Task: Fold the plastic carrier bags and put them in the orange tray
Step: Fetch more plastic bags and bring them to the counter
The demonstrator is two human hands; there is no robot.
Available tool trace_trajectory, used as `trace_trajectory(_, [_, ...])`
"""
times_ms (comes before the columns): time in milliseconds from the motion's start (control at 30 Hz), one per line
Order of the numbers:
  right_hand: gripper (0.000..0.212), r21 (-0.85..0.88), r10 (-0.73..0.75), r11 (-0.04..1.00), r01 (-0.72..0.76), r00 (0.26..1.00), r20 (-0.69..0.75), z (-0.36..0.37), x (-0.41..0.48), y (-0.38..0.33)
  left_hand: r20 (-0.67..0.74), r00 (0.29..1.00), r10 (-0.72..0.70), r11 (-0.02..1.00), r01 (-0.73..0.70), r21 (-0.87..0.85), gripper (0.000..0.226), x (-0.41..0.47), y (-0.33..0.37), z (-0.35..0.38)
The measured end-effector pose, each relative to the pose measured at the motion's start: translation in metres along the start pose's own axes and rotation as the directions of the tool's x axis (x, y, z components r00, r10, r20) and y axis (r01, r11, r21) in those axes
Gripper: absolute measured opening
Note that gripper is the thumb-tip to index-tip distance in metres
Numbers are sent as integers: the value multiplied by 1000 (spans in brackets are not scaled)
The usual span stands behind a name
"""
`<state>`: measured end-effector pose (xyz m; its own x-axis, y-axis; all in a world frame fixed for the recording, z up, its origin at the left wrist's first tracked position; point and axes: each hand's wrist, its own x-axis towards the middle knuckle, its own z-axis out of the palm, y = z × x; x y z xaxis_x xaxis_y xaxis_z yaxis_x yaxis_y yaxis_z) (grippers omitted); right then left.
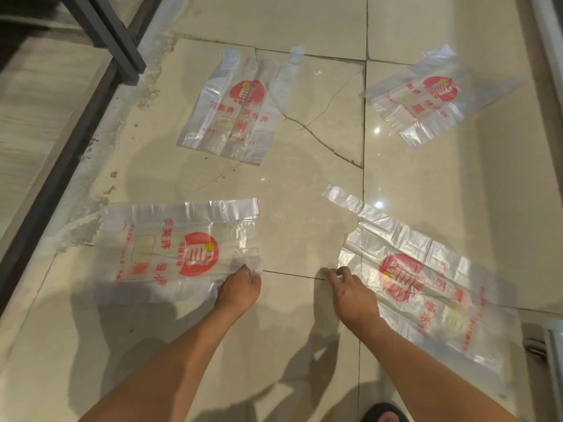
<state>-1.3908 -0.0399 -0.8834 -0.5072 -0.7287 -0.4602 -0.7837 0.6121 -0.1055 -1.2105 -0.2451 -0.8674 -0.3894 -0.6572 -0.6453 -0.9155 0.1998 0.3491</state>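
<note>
1. Your left hand (239,289) curls its fingers over the handle end of the near-left carrier bag (170,254), which lies flat on the tiled floor (298,315).
2. Your right hand (350,295) is at the corner of the near-right carrier bag (426,284), fingers bent; whether they pinch the plastic cannot be told.
3. The far-left carrier bag (234,108) and far-right carrier bag (432,95) lie flat, well apart.

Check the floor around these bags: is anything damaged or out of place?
Yes: the floor tile between the far-left bag and far-right bag is cracked, lines branching toward the middle. Mortar along the left edge looks chipped. The near-left bag, gripped by the left hand, looks intact. No orange tray in view.
</note>
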Motion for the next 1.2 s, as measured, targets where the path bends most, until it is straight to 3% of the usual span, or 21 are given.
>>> trace_trajectory(67, [46, 58, 28, 998, -27, 1000, -9, -3, 5, 1, 22, 999, -45, 999, 45, -30, 36, 4, -1, 3])
trace_trajectory(167, [21, 297, 158, 946, -134, 985, -61, -8, 12, 12, 56, 997, -57, 994, 62, -95, 47, 7, -4, 4])
trace_trajectory(300, [19, 513, 156, 852, -103, 986, -61, -13, 14, 27, 69, 997, -43, 990, 52, -134, 53, 4, -3, 2])
trace_trajectory(467, [54, 632, 102, 774, -27, 991, -83, -17, 12, 33, 102, 995, 6, 990, 9, -141, 54, 3, 0, 0])
trace_trajectory(533, [42, 785, 237, 610, -108, 970, -51, -18, 15, 34, 116, 993, -19, 994, 32, -109, 52, 1, 2, -1])
trace_trajectory(633, [21, 944, 383, 155, -292, 898, 215, -21, 14, 38, 124, 991, -42, 991, 57, -122, 53, 6, -1, 0])
trace_trajectory(667, [14, 946, 387, 112, -304, 890, 240, -22, 13, 40, 121, 992, -39, 990, 55, -130, 52, 7, -1, -1])
trace_trajectory(733, [14, 944, 419, 127, -306, 879, 228, -22, 11, 43, 115, 993, -34, 987, 51, -150, 46, 6, 2, -1])
trace_trajectory(800, [28, 946, 446, 117, -303, 867, 222, -23, 11, 41, 99, 994, -41, 989, 54, -137, 39, 3, 7, -2])
trace_trajectory(933, [24, 955, 435, 56, -292, 868, 240, -40, 9, 31, 79, 996, -47, 956, 68, -285, 56, 5, 0, 0])
trace_trajectory(1000, [25, 964, 430, 47, -260, 877, 216, -53, 4, 24, 91, 991, -94, 927, 120, -356, 52, 6, -3, -5])
trace_trajectory(1100, [22, 967, 438, 69, -244, 878, 191, -89, -13, 12, 63, 990, -126, 902, 141, -409, 44, -17, 10, -33])
trace_trajectory(1200, [21, 965, 453, 134, -226, 880, 143, -139, -40, 3, 29, 998, -61, 895, 67, -442, 30, -61, 31, -78])
